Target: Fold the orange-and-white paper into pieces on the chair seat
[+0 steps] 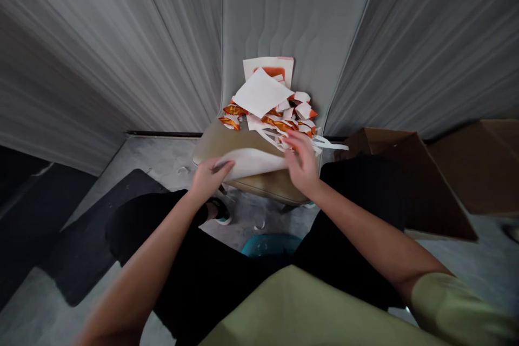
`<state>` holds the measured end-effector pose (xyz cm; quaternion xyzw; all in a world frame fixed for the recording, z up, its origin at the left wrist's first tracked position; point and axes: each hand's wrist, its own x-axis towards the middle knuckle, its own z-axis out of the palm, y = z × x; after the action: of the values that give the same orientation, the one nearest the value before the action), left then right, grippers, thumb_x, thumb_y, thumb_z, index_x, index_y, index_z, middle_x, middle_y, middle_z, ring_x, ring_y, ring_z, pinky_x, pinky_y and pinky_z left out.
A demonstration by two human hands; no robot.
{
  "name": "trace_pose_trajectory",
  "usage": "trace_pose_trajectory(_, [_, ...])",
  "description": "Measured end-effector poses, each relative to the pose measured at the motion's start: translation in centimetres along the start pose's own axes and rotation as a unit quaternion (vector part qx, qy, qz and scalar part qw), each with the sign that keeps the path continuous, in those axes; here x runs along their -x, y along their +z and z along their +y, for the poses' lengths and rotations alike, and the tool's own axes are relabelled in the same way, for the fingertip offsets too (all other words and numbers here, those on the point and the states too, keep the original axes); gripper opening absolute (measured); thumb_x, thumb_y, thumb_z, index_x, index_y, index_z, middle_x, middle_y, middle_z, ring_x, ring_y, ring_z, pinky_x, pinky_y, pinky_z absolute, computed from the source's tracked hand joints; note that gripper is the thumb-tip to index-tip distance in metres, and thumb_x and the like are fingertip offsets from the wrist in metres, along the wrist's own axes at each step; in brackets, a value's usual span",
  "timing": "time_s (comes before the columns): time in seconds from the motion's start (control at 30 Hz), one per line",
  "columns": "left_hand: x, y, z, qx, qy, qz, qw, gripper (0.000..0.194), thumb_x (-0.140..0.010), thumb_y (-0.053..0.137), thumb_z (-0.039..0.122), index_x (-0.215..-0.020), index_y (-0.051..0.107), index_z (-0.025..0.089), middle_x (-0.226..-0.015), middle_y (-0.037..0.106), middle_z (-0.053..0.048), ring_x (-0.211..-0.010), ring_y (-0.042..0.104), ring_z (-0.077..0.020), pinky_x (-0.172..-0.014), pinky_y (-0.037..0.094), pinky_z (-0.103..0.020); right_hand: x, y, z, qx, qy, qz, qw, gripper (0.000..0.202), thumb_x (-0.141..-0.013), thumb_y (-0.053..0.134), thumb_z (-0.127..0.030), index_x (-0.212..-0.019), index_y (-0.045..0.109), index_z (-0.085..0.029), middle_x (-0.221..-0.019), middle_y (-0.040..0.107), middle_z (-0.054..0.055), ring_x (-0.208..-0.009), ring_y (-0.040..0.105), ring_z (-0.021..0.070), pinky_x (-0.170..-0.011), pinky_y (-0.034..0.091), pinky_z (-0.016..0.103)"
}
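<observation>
My left hand [211,175] pinches the left end of a white sheet of paper [253,164], with the thumb on top. The sheet is held above the chair seat's front part, bent and slightly blurred. At its right end is my right hand [302,166], the paper's edge running in at the thumb and fingers. Just beyond the right fingers lie thin white paper strips [330,144]. Behind them on the seat is a pile of folded orange-and-white paper pieces [284,123]. A white square of paper [263,92] lies on top, partly covering a printed sheet [267,62].
The padded chair [211,138] stands against grey curtains [174,38]. Open cardboard boxes [438,189] are on the right. Between my legs is a blue basin [271,245]. A dark mat [97,227] and paper scraps [183,170] lie on the floor.
</observation>
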<state>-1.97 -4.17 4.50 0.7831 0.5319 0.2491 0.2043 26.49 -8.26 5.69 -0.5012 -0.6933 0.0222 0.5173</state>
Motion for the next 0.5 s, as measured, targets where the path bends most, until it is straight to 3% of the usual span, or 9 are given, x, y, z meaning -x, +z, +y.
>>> trace_pose_trajectory(0.07, [-1.1,-0.7,0.1,0.011,-0.048,0.02,0.999,0.049,-0.1,0.045,0.053,-0.109,0.076,0.016,-0.094,0.08,-0.007,-0.08,0.074,-0.0236,-0.063,0.056,-0.028,-0.5,-1.1,-0.4,-0.005,-0.012,0.094,0.995,0.038,-0.101,0.042,-0.028,-0.136,0.056,-0.032,-0.148,0.054,0.011,-0.14,0.051,0.0298,-0.116,0.04,0.056])
trace_pose_trajectory(0.17, [-3.1,-1.2,-0.3,0.021,-0.095,0.005,0.995,0.043,-0.095,0.054,0.053,-0.098,0.079,0.018,-0.082,0.079,-0.006,-0.068,0.073,-0.0231,-0.053,0.053,-0.027,-1.2,-1.5,-0.4,0.012,-0.076,0.088,0.993,0.041,-0.097,0.05,-0.028,-0.137,0.055,-0.035,-0.15,0.052,0.009,-0.141,0.049,0.0322,-0.116,0.039,0.059])
trace_pose_trajectory(0.27, [-5.6,-0.7,-1.0,0.01,-0.118,-0.018,0.993,0.032,-0.09,0.063,0.047,-0.093,0.079,0.02,-0.081,0.079,-0.007,-0.069,0.074,-0.0252,-0.057,0.053,-0.029,-1.4,0.4,0.3,0.065,-0.112,-0.055,0.99,0.028,-0.096,0.055,-0.033,-0.123,0.065,-0.034,-0.141,0.062,0.007,-0.139,0.05,0.0328,-0.116,0.038,0.058])
trace_pose_trajectory(0.37, [-7.8,0.6,-2.1,-0.019,-0.121,-0.032,0.992,0.027,-0.088,0.067,0.043,-0.094,0.079,0.019,-0.085,0.079,-0.01,-0.082,0.075,-0.0302,-0.073,0.056,-0.034,-0.7,3.3,1.5,0.108,-0.14,-0.241,0.954,0.023,-0.099,0.053,-0.035,-0.11,0.073,-0.03,-0.134,0.069,0.007,-0.137,0.053,0.0331,-0.116,0.035,0.059])
trace_pose_trajectory(0.43, [-8.8,1.4,-2.7,-0.038,-0.117,-0.043,0.991,0.026,-0.087,0.067,0.04,-0.097,0.078,0.018,-0.095,0.079,-0.012,-0.097,0.075,-0.0332,-0.087,0.056,-0.037,-0.2,5.0,2.4,0.107,-0.163,-0.316,0.928,0.024,-0.1,0.054,-0.034,-0.109,0.074,-0.026,-0.133,0.07,0.01,-0.134,0.055,0.0332,-0.113,0.037,0.059])
trace_pose_trajectory(0.5, [-9.2,1.6,-3.1,-0.062,-0.088,-0.037,0.994,0.033,-0.088,0.068,0.037,-0.114,0.074,0.018,-0.116,0.076,-0.014,-0.115,0.069,-0.0339,-0.1,0.052,-0.039,0.2,6.1,3.1,0.093,-0.175,-0.361,0.911,0.024,-0.1,0.057,-0.035,-0.111,0.073,-0.022,-0.13,0.071,0.013,-0.128,0.058,0.0326,-0.109,0.042,0.056])
